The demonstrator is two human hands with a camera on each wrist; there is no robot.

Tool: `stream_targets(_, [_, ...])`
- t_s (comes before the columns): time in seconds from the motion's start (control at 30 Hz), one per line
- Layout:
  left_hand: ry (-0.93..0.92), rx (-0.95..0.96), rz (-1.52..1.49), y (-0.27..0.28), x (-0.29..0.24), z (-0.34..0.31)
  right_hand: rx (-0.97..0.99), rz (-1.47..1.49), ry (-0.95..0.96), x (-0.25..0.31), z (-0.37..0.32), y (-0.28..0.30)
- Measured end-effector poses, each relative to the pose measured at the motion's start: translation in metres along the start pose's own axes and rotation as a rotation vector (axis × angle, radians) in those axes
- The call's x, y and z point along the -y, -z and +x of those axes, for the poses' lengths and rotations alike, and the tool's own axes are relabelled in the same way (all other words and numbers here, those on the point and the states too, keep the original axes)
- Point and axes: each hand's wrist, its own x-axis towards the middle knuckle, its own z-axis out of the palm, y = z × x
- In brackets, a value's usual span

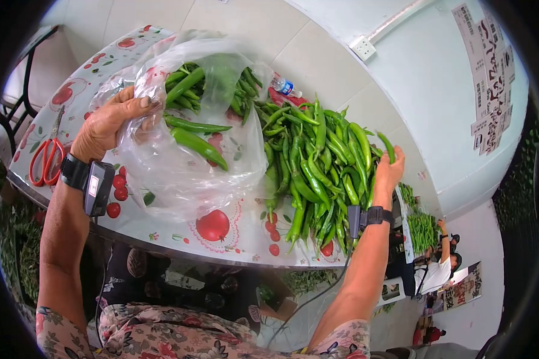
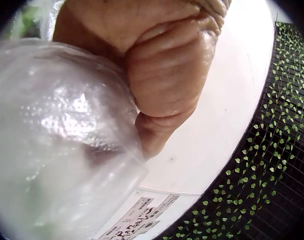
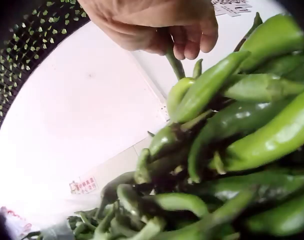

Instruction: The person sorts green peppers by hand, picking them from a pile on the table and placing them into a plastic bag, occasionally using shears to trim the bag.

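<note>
My left hand [image 1: 109, 124] grips the rim of a clear plastic bag [image 1: 156, 188], its thumb over the film. Inside the bag lie several green chili peppers [image 1: 187, 87], two of them close to its mouth. To the right, a large heap of green chili peppers [image 1: 317, 170] covers that end of the table. At the heap's right side my right hand [image 1: 390, 172] pinches one green pepper [image 1: 385, 143], which points up past the fingertips. The right wrist view shows this pepper [image 3: 175, 64] partly hidden by the fingers, just above the heap.
Red-handled scissors [image 1: 47, 163] lie at the left end of the fruit-patterned table [image 1: 161, 236]. A plastic bottle [image 1: 286, 87] is behind the heap. Beyond the table's right end, another table bears more green peppers [image 1: 422, 230], with a person in white [image 1: 434, 275] beside it.
</note>
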Motion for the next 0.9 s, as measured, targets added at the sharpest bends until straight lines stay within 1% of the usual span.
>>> stream_targets(0.07, [0.003,0.003,0.015,0.002,0.000,0.001,0.081,-0.140,0.073,-0.011,-0.004,-0.004])
stream_targets(0.17, [0.005,0.026,0.017,0.003,-0.001,0.002,0.215,0.065,-0.056,-0.020,-0.005,-0.005])
stream_targets(0.27, [0.000,0.038,0.015,0.005,0.001,0.003,0.190,0.047,-0.066,-0.018,-0.007,-0.004])
stream_targets(0.37, [-0.014,-0.011,0.018,0.002,0.002,0.002,0.150,0.069,-0.076,-0.020,-0.009,-0.002])
stream_targets(0.47, [-0.001,0.013,0.031,0.002,-0.003,0.000,0.105,0.111,-0.058,-0.022,-0.011,-0.002])
stream_targets(0.57, [0.003,0.029,0.017,0.004,-0.002,0.000,0.103,0.078,-0.065,-0.020,-0.013,0.001])
stream_targets(0.63, [0.001,0.039,0.004,0.002,-0.004,0.000,0.027,0.052,-0.050,-0.015,-0.015,0.005])
stream_targets(0.77, [-0.034,-0.010,-0.009,0.004,-0.001,0.000,-0.080,0.102,0.049,0.005,-0.016,0.007])
stream_targets(0.8, [-0.043,-0.004,-0.003,0.003,-0.001,-0.001,-0.092,0.188,0.081,0.021,-0.020,0.005])
stream_targets(0.9, [-0.065,0.003,0.036,0.001,-0.007,-0.008,0.148,0.462,0.066,0.074,-0.036,-0.011])
